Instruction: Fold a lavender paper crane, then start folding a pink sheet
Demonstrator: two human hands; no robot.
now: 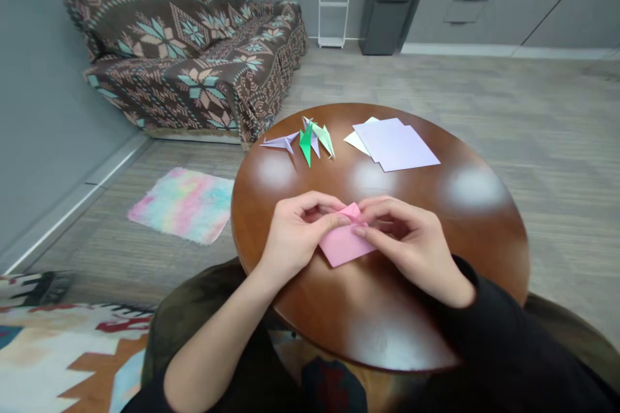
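Note:
A partly folded sheet of pink origami paper (345,246) is between my hands, just over the near middle of the round table. My left hand (301,224) grips its left side, with the thumb pressed on top and the fingers curled behind. At the right side my right hand (409,239) pinches the paper between thumb and fingers, close to a small raised point at the far end. The fingertips partly hide the folds there. Beyond my left hand lie several folded paper cranes (306,144), in purple, green and pale green.
A stack of purple paper sheets (400,145) lies at the table's far right, over a pale sheet (357,141). The round brown table (475,232) has a curved edge. A patterned sofa (194,58) and a fluffy rug (181,203) are to the left.

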